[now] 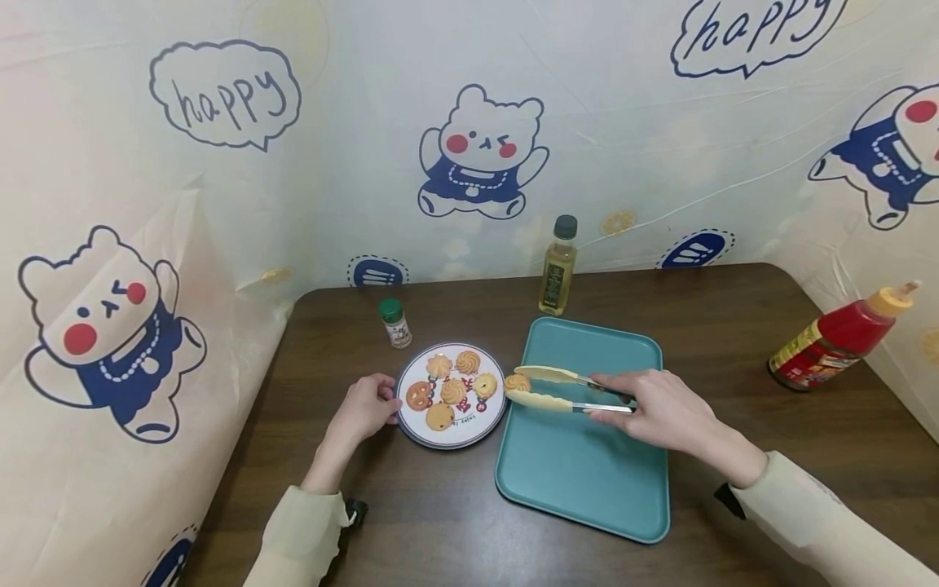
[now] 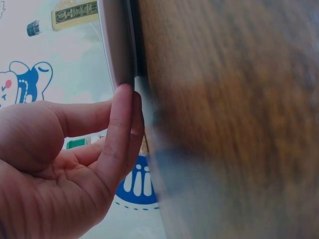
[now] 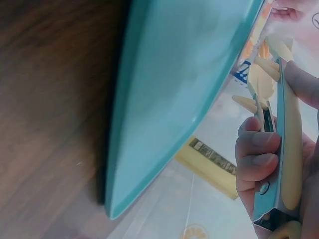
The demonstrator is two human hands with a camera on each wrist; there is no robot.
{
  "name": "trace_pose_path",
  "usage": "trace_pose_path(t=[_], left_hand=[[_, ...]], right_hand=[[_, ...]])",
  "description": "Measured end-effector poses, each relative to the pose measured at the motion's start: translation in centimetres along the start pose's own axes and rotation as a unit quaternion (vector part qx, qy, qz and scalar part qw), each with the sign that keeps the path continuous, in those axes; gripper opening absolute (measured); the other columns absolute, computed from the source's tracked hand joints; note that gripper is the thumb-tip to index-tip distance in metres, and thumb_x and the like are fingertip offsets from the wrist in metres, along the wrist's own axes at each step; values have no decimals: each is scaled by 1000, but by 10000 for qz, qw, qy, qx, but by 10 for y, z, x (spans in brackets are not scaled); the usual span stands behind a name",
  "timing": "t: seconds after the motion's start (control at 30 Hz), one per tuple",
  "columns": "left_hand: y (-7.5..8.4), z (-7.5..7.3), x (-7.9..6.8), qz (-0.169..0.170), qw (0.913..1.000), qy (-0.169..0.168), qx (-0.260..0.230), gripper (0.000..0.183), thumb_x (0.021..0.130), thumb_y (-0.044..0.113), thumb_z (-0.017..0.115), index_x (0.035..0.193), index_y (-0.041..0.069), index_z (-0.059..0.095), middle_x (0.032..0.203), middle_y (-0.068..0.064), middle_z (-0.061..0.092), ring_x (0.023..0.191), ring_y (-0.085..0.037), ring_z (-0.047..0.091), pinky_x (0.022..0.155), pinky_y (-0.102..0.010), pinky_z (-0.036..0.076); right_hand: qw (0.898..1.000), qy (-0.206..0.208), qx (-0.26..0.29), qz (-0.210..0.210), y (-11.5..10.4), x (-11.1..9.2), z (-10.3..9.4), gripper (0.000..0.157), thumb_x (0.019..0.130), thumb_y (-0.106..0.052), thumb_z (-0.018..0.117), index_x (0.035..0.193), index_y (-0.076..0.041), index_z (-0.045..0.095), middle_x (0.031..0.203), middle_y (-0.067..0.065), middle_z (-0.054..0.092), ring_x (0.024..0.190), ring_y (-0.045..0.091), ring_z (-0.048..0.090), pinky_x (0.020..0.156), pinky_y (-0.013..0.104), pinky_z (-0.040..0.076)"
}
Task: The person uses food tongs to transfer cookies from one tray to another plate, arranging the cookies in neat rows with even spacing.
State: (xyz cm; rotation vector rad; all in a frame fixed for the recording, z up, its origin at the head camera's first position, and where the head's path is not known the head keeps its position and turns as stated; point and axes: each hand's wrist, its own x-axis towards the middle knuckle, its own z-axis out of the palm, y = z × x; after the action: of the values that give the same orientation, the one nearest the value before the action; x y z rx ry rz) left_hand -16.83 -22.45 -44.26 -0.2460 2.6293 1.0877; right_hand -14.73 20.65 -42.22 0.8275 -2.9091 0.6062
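Note:
A round white plate [image 1: 469, 432] with a dark rim carries several cookies [image 1: 453, 391]. My left hand [image 1: 370, 403] pinches its left edge between thumb and fingers; in the left wrist view the fingertips [image 2: 122, 97] meet the rim. My right hand [image 1: 653, 408] grips a pair of tongs [image 1: 601, 408] with pale yellow tips, held over a teal tray [image 1: 587, 489]. Between the tong tips is a swirled cookie [image 1: 517, 383], at the gap between the plate's right rim and the tray's left edge. In the right wrist view, fingers and thumb wrap the tong arms [image 3: 289, 149].
Behind the plate stands a small green-capped shaker [image 1: 396, 324]. An oil bottle [image 1: 557, 273] is just behind the tray. Toward the right edge of the wooden table [image 1: 411, 522] stands a red sauce bottle [image 1: 836, 342]. A printed cloth [image 1: 352, 147] hangs behind and beside the table.

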Motion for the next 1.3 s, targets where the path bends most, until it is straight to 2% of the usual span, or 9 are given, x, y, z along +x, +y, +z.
trace_pose_path(t=[0.07, 0.23, 0.33, 0.4, 0.47, 0.57, 1.1, 1.3], left_hand=[[0, 0, 0, -11, 10000, 2, 14, 41, 93, 4, 68, 130, -8, 53, 99, -17, 57, 72, -18, 64, 67, -29, 60], [1, 0, 0, -15, 10000, -7, 5, 42, 93, 3, 68, 130, -8, 53, 98, -17, 57, 72, -19, 64, 67, -28, 60], [0, 0, 0, 63, 10000, -8, -68, 41, 93, 2, 67, 129, -10, 53, 97, -17, 56, 72, -18, 64, 66, -29, 60], [0, 0, 0, 107, 9999, -14, -117, 40, 94, 1, 67, 129, -11, 52, 97, -17, 56, 71, -18, 64, 66, -30, 60], [0, 0, 1, 143, 9998, -23, -144, 40, 94, 0, 66, 129, -12, 52, 97, -17, 57, 71, -17, 64, 66, -31, 60], [0, 0, 1, 127, 9998, -41, -124, 40, 94, 1, 66, 129, -12, 52, 98, -17, 57, 71, -17, 64, 66, -31, 60], [1, -1, -1, 91, 9999, -47, -78, 40, 93, 1, 67, 129, -11, 52, 97, -17, 56, 71, -18, 64, 66, -30, 60], [1, -1, -1, 68, 9999, -49, -100, 41, 93, 1, 67, 129, -11, 52, 97, -17, 56, 72, -18, 64, 68, -31, 60]], right_hand=[[10000, -15, -2, -58, -3, 3, 0, 57, 87, -58, 69, 129, -19, 69, 56, -15, 39, 47, 1, 31, 41, 22, 24], [9998, -120, -15, -152, -10, 10, 1, 56, 87, -55, 70, 129, -18, 69, 58, -15, 43, 50, 2, 34, 43, 23, 27], [9996, -183, 30, -204, -15, 13, 2, 55, 87, -54, 72, 128, -18, 69, 72, -10, 63, 49, 2, 35, 42, 23, 28], [9994, -241, 101, -234, -18, 15, 3, 55, 87, -53, 73, 128, -17, 69, 88, -3, 72, 47, 2, 34, 41, 22, 29], [9992, -270, 135, -269, -22, 17, 4, 55, 86, -52, 74, 128, -16, 69, 106, 1, 74, 47, 1, 35, 41, 22, 29], [9989, -358, 125, -290, -27, 20, 5, 56, 86, -50, 75, 129, -16, 69, 111, 2, 73, 47, 1, 34, 41, 22, 29], [9957, -787, -6, -492, -49, 35, 9, 54, 86, -49, 75, 128, -16, 70, 91, -3, 73, 42, 2, 31, 38, 23, 27], [9947, -926, -74, -440, -53, 39, 8, 53, 86, -48, 75, 127, -16, 70, 76, -10, 65, 43, 4, 34, 39, 24, 29]])
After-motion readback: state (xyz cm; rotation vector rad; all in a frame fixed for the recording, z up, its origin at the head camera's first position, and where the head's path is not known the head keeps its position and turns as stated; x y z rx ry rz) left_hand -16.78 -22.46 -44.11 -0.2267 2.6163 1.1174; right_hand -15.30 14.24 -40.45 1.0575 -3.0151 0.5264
